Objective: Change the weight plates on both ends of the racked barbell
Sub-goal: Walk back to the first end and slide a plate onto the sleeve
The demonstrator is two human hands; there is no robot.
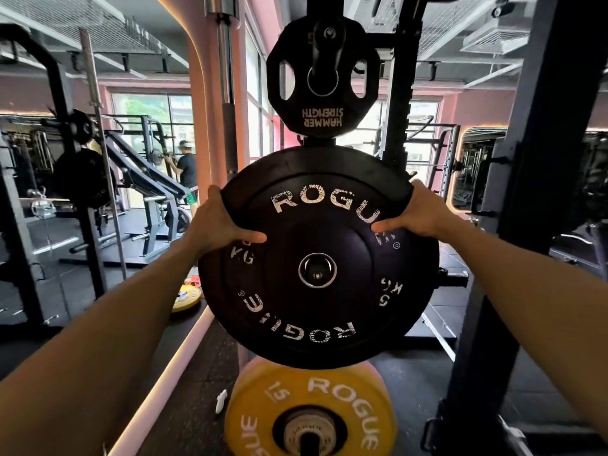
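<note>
A large black Rogue bumper plate [317,311] fills the middle of the head view, its centre hole over a storage peg [317,270] of the rack. My left hand [219,225] grips its upper left rim, thumb on the face. My right hand [413,212] grips the upper right rim the same way. Above it a smaller black Hammer Strength plate [320,103] hangs on a higher peg. Below, a yellow 15 kg Rogue plate [311,413] sits on another peg or sleeve at the bottom edge.
A black rack upright [500,258] stands close on the right. Left are another rack with a loaded barbell [82,166], a yellow plate on the floor [187,297] and a person [187,172] far back. A lit floor strip [177,360] runs along the left.
</note>
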